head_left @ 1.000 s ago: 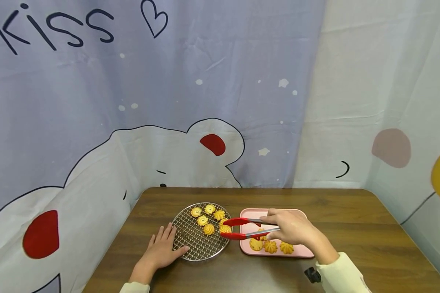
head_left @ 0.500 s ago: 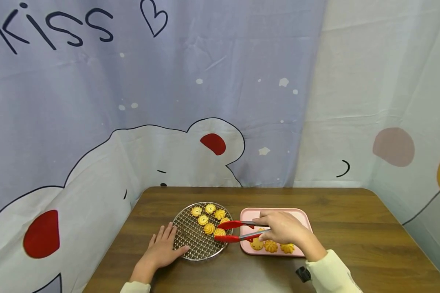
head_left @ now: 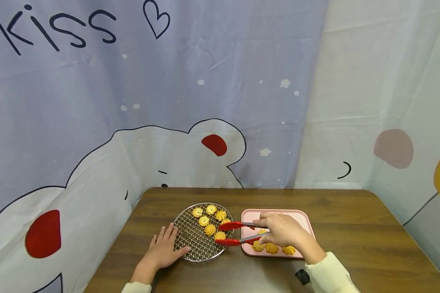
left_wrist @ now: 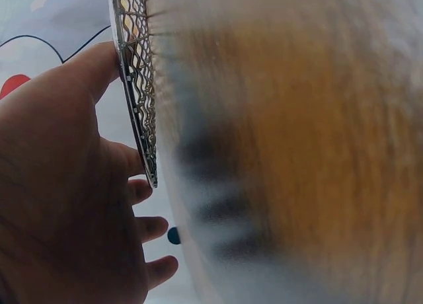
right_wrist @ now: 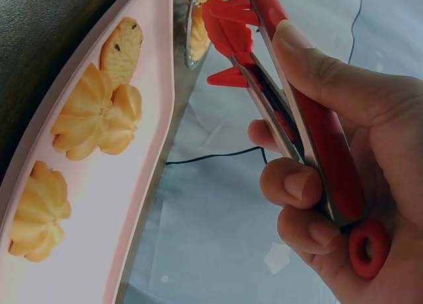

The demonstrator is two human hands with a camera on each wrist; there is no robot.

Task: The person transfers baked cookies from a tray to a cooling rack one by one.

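My left hand (head_left: 163, 249) lies with fingers spread at the left edge of a round wire cooling rack (head_left: 192, 240); its thumb and fingertips meet the rim. Several piped butter cookies (head_left: 210, 230) sit on the rack's right half. My right hand (head_left: 284, 232) grips red-tipped metal tongs (right_wrist: 334, 165), thumb on one arm and curled fingers on the other. The tong tips stand apart over the rack's right edge, next to one swirled cookie (head_left: 220, 236). Another cookie is partly hidden behind the upper tip. Whether the tips touch a cookie, I cannot tell.
Under my right hand and the tongs is a pink rectangular tray (head_left: 304, 217) with several cookies (right_wrist: 102, 112) along its near side. A small black object (head_left: 302, 276) shows beside the right sleeve. A printed curtain (head_left: 271, 101) hangs behind the wooden table (head_left: 337, 232).
My right hand and the tongs have moved left. The swirled cookie has shifted left and nearer on the rack, and the tong tips now spread slightly wider. My left hand stays put.
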